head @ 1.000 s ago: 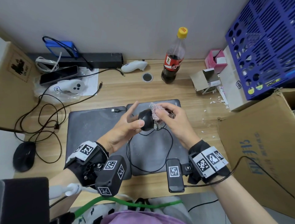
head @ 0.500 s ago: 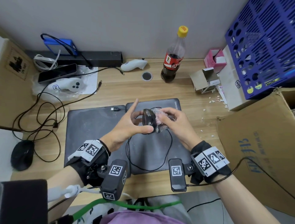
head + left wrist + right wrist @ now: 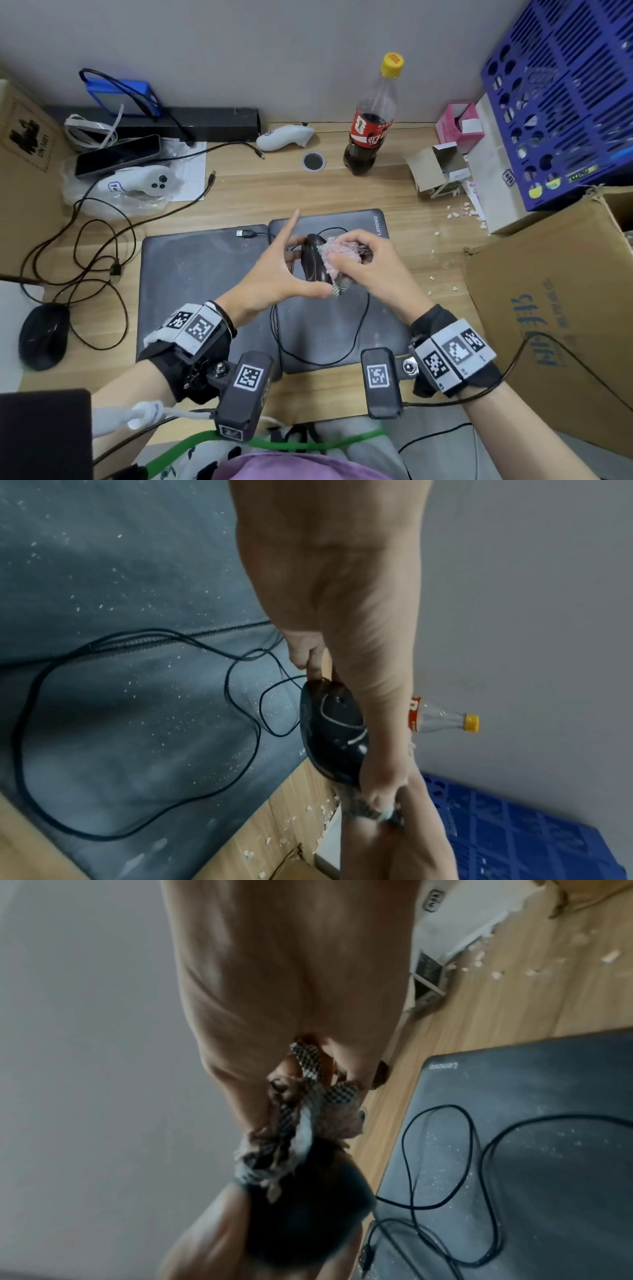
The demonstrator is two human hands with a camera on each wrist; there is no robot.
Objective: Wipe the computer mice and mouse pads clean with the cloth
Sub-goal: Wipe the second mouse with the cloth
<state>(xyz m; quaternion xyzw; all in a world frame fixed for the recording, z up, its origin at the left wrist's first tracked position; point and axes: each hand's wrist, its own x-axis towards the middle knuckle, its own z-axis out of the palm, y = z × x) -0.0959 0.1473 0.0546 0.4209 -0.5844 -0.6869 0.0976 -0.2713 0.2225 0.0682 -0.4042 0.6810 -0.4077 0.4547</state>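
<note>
Mouse [image 3: 313, 262], lifted between both hands and turned since a second ago from broadside to edge-on; left hand [image 3: 274, 274] pinches it, forefinger extended. Right hand [image 3: 363, 265] presses the bunched cloth [image 3: 337, 251] to its far flank, a fresh face under wiping. Below: dusty mouse pads [image 3: 205, 274]; beyond the left wrist, a second mouse [image 3: 42, 334] awaits

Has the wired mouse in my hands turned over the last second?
Yes. The wired mouse has rolled from broadside to edge-on above the Lenovo mouse pad.

Glossy black plastic mouse [image 3: 313, 261] — fuzzy pink cloth [image 3: 340, 251], matt wood-grain desk [image 3: 260, 202]
</note>
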